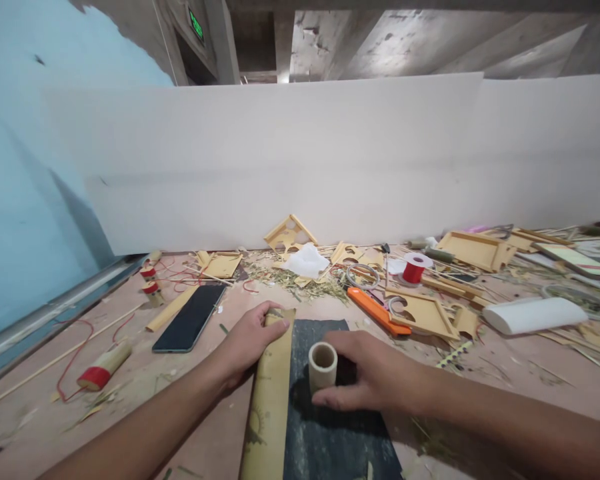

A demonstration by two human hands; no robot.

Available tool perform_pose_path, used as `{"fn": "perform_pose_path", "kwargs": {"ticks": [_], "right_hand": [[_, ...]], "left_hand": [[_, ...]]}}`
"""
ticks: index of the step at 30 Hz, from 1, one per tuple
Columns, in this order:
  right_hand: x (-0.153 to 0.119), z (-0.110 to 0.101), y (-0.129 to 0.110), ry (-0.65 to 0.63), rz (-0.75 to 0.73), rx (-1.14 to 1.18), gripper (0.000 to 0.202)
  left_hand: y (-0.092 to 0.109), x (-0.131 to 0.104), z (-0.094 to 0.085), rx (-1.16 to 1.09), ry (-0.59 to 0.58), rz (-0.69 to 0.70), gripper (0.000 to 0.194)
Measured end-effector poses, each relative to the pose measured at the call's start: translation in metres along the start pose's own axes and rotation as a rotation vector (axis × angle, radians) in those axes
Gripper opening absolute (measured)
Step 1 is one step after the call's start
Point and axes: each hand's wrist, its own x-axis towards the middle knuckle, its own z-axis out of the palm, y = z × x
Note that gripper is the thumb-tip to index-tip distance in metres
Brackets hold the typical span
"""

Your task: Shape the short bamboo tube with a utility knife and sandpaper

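My right hand [363, 373] wraps its thumb and fingers around a short bamboo tube [323, 368]. The tube stands upright, its hollow end up, over a dark sheet of sandpaper [337, 443]; whether its base presses on the sheet is hard to tell. Along the sheet's left side runs a curled tan strip with printed marks [267, 413], which looks like the sheet's rolled edge. My left hand [253, 340] is closed on the far end of that strip, thumb on top.
Left lie a black smartphone [190, 319] and a bamboo piece with a red band [104, 367]. An orange utility knife [377, 311], a red thread spool [414, 268], a white roll [535, 315] and a wooden frame [423, 313] lie right. Shavings litter the table before a white panel [300, 160].
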Motion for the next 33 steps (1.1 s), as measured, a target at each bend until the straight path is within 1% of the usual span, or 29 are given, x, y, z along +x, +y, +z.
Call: {"fn": "perform_pose_path", "kwargs": {"ticks": [1,4,6,8,11,13,15,19,21,23,25,27,28,29,30,31,32,33], "right_hand": [[0.001,0.000,0.002,0.009,0.010,-0.003,0.030],[0.006,-0.006,0.012,0.114,0.075,-0.053,0.031],[0.008,-0.008,0.015,0.161,0.102,-0.086,0.031],[0.007,-0.006,0.013,0.149,0.078,-0.071,0.030],[0.003,0.000,0.005,0.059,0.016,-0.029,0.029],[0.001,0.002,0.002,0.026,0.005,-0.020,0.028],[0.002,0.000,0.004,0.053,0.017,-0.039,0.029],[0.007,-0.008,0.016,0.127,0.067,-0.114,0.029],[0.010,-0.010,0.022,0.149,0.085,-0.148,0.026],[0.011,-0.011,0.025,0.188,0.110,-0.187,0.024],[0.013,-0.012,0.028,0.232,0.144,-0.201,0.023],[0.014,-0.013,0.032,0.265,0.163,-0.187,0.021],[0.014,-0.014,0.033,0.274,0.160,-0.175,0.021],[0.015,-0.014,0.035,0.283,0.151,-0.167,0.020],[0.016,-0.015,0.037,0.289,0.141,-0.167,0.020],[0.016,-0.015,0.038,0.292,0.133,-0.172,0.020],[0.017,-0.015,0.039,0.295,0.129,-0.181,0.020],[0.017,-0.014,0.039,0.297,0.129,-0.194,0.020]], "left_hand": [[0.000,0.000,0.000,0.000,-0.002,0.000,0.043],[0.001,-0.001,0.000,-0.002,-0.012,-0.001,0.044],[0.002,-0.001,0.000,0.000,-0.017,-0.002,0.044],[0.001,-0.001,0.000,0.001,-0.018,-0.001,0.042],[0.000,0.000,-0.001,0.006,-0.010,0.005,0.041],[-0.001,0.000,-0.001,0.012,-0.002,0.007,0.041],[0.000,-0.001,0.001,0.019,-0.002,0.005,0.043],[0.004,-0.002,0.004,0.049,0.003,0.005,0.049],[0.010,-0.002,0.003,0.080,0.031,0.025,0.054],[0.022,-0.001,-0.002,0.126,0.080,0.073,0.060],[0.038,-0.004,-0.009,0.188,0.136,0.160,0.064],[0.053,-0.010,-0.015,0.275,0.168,0.268,0.066],[0.057,-0.015,-0.016,0.363,0.151,0.330,0.062],[0.059,-0.021,-0.016,0.607,0.096,0.436,0.055],[0.059,-0.026,-0.014,0.804,-0.003,0.491,0.050],[0.055,-0.031,-0.010,0.937,-0.110,0.495,0.048],[0.051,-0.036,-0.006,1.022,-0.205,0.455,0.055],[0.045,-0.040,-0.002,1.083,-0.274,0.406,0.067]]}}
